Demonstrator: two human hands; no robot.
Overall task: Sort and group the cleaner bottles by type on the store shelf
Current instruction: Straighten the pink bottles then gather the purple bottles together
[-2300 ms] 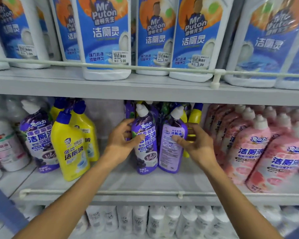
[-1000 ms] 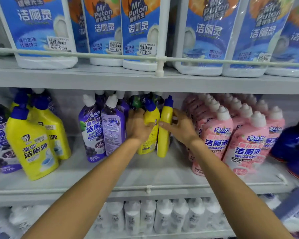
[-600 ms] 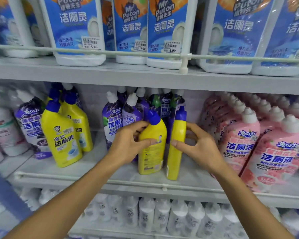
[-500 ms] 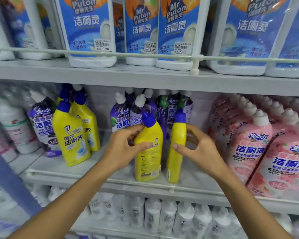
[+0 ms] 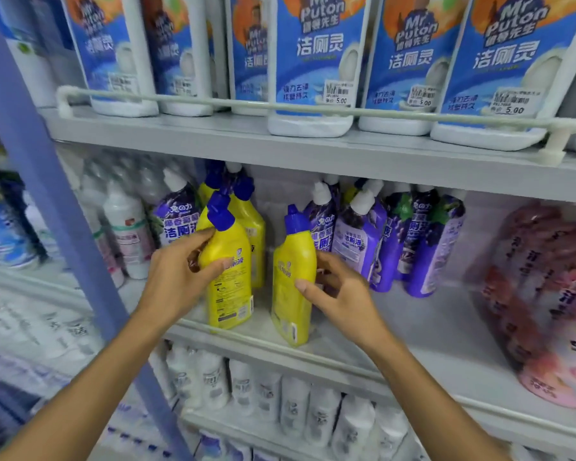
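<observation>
My left hand [image 5: 177,277] grips a yellow cleaner bottle [image 5: 230,281] with a blue cap, right in front of the other yellow bottles [image 5: 251,234] standing at the left of the middle shelf. My right hand [image 5: 340,291] holds a second yellow bottle [image 5: 291,281], tilted a little, near the shelf's front edge. Purple bottles [image 5: 363,241] with white caps stand grouped behind and to the right of it. One purple bottle [image 5: 177,221] stands left of the yellow group. Pink bottles [image 5: 542,294] fill the right end.
A blue upright post [image 5: 57,207] runs down the left, just beside my left arm. The top shelf rail [image 5: 313,109] holds large blue-labelled bottles [image 5: 316,61]. White bottles [image 5: 127,227] stand at the far left; more white bottles [image 5: 293,404] line the lower shelf.
Both hands have carried the two yellow bottles leftward from in front of the purple group to beside the yellow group. My view has swung left, and the blue post has come into view.
</observation>
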